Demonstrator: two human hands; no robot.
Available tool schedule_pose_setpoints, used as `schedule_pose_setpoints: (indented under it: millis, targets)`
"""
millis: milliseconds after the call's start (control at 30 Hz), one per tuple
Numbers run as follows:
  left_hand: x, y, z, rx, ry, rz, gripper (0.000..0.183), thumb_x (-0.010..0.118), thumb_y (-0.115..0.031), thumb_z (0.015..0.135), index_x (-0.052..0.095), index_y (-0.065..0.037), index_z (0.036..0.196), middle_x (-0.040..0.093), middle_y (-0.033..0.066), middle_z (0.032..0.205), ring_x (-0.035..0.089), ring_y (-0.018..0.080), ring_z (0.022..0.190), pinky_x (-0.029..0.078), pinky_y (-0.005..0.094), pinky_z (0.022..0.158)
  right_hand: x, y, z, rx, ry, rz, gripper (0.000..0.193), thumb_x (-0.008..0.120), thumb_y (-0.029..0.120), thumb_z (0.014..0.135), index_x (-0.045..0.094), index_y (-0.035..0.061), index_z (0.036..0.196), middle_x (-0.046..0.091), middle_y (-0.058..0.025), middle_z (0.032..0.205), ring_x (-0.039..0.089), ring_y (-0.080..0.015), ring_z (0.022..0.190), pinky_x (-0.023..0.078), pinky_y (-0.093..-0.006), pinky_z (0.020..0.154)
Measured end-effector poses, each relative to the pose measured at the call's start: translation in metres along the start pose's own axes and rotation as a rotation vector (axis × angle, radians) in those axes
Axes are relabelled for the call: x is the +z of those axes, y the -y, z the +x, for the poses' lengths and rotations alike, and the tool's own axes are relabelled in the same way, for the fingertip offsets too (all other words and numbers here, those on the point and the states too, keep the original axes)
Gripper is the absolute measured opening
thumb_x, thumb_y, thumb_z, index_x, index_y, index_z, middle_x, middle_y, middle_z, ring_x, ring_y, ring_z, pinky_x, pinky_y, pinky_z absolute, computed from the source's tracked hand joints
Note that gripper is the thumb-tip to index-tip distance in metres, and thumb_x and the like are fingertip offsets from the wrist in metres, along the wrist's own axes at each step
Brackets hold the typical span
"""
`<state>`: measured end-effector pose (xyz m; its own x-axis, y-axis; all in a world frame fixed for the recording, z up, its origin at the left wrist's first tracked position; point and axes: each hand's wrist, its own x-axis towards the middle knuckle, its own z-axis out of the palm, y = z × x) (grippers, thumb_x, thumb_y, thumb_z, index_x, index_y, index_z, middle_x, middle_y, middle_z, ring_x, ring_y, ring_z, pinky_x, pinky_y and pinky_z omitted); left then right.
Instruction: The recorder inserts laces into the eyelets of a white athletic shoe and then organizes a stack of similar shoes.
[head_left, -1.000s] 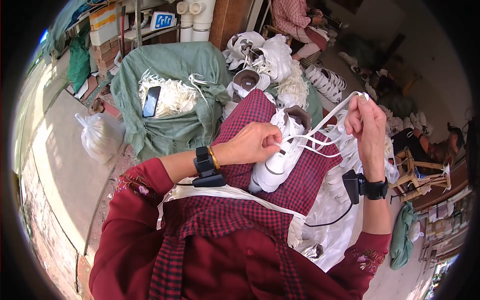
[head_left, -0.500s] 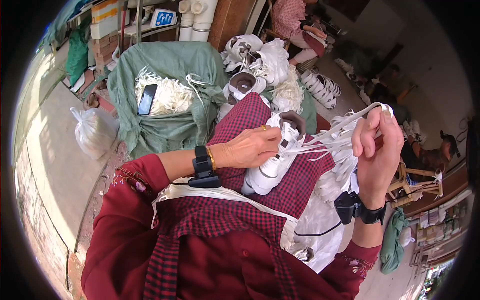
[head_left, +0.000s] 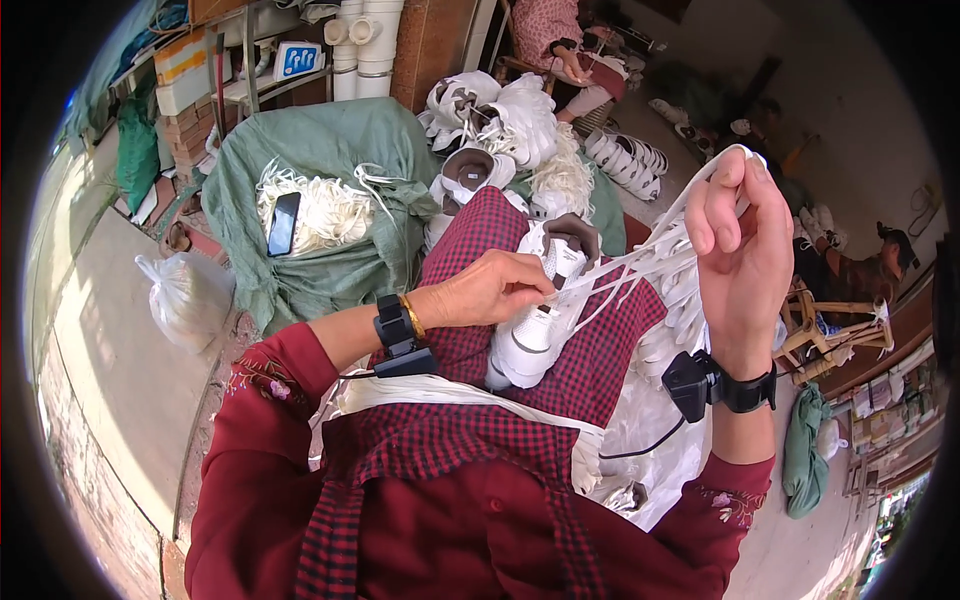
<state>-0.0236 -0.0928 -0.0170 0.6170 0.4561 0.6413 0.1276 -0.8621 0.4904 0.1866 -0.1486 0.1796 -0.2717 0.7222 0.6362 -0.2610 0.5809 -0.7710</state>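
A white sneaker [head_left: 524, 348] with a dark lining lies across my lap on the checked apron [head_left: 622, 330], its toe toward me. My left hand [head_left: 487, 288] is at the lacing area, fingertips pinched together at the base of a white shoelace [head_left: 622, 268]; the exact grip is partly hidden. Raised to the right, my right hand [head_left: 742, 235] holds the lace looped over its pinched thumb and fingers. Strands stretch between the shoe and this hand, and some hang loose.
On the left, a green cloth-covered stand [head_left: 320, 125] bears a heap of white laces [head_left: 325, 215] and a phone [head_left: 283, 224]. A plastic bag [head_left: 188, 300] sits beside it. White shoes [head_left: 515, 115] are piled ahead; another person [head_left: 545, 35] sits beyond. A bamboo stool [head_left: 835, 335] stands right.
My right hand has risen with the lace. My left hand's fingers have shifted from spread over the shoe's top to a pinch at its lacing. The view has turned slightly.
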Motion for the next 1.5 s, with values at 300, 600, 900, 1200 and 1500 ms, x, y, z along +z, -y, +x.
schedule_pose_setpoints:
  millis: [300, 600, 900, 1200, 1500]
  targets:
    - [0.008, -0.037, -0.014, -0.326, -0.326, -0.018, 0.023, 0.072, -0.006, 0.088, 0.059, -0.002, 0.107, 0.068, 0.0024, 0.085, 0.059, 0.0051, 0.067, 0.049, 0.0228, 0.060, 0.029, 0.012, 0.007, 0.028, 0.013, -0.023, 0.028, 0.036, 0.024, 0.106, 0.050, 0.0031, 0.094, 0.040, 0.0020, 0.060, 0.046, -0.0113, 0.059, 0.034, -0.0233, 0.057]
    - [-0.029, -0.092, 0.022, -0.392, 0.139, -0.477, 0.022, 0.060, -0.020, 0.100, 0.065, 0.001, 0.101, 0.062, 0.0049, 0.064, 0.056, 0.0106, 0.053, 0.044, 0.0258, 0.049, 0.027, 0.017, 0.018, -0.055, 0.118, -0.064, 0.031, 0.038, 0.027, 0.106, 0.055, 0.0033, 0.097, 0.049, 0.0003, 0.063, 0.057, -0.0105, 0.068, 0.033, -0.0207, 0.053]
    - [-0.126, -0.033, -0.051, -0.413, -0.603, -1.017, 0.031, 0.043, -0.029, 0.109, 0.058, -0.004, 0.118, 0.055, -0.0017, 0.071, 0.045, 0.0059, 0.055, 0.036, 0.0204, 0.051, -0.134, -0.044, -0.027, 0.212, -0.410, -0.323, 0.030, 0.049, 0.030, 0.103, 0.064, 0.0045, 0.101, 0.070, -0.0060, 0.084, 0.067, -0.0126, 0.080, 0.044, -0.0217, 0.062]
    - [-0.089, 0.000, -0.092, -0.926, -0.165, 0.253, 0.019, 0.067, -0.019, 0.093, 0.068, -0.002, 0.101, 0.068, 0.0071, 0.081, 0.066, 0.0177, 0.071, 0.050, 0.0297, 0.060, -0.113, -0.111, -0.094, 0.275, 0.000, -1.037, 0.021, 0.070, 0.003, 0.081, 0.067, -0.0025, 0.101, 0.067, -0.0173, 0.098, 0.066, -0.0358, 0.089, 0.054, -0.0416, 0.078]
    - [-0.001, -0.015, -0.018, -0.099, -0.099, 0.311, 0.030, 0.067, -0.001, 0.081, 0.056, -0.004, 0.109, 0.055, 0.0131, 0.110, 0.058, 0.0345, 0.104, 0.048, 0.0436, 0.090, -0.034, -0.119, -0.082, -0.077, 0.440, -1.153, 0.020, 0.076, 0.006, 0.073, 0.070, 0.0041, 0.092, 0.055, -0.0112, 0.110, 0.049, -0.0325, 0.110, 0.043, -0.0435, 0.094]
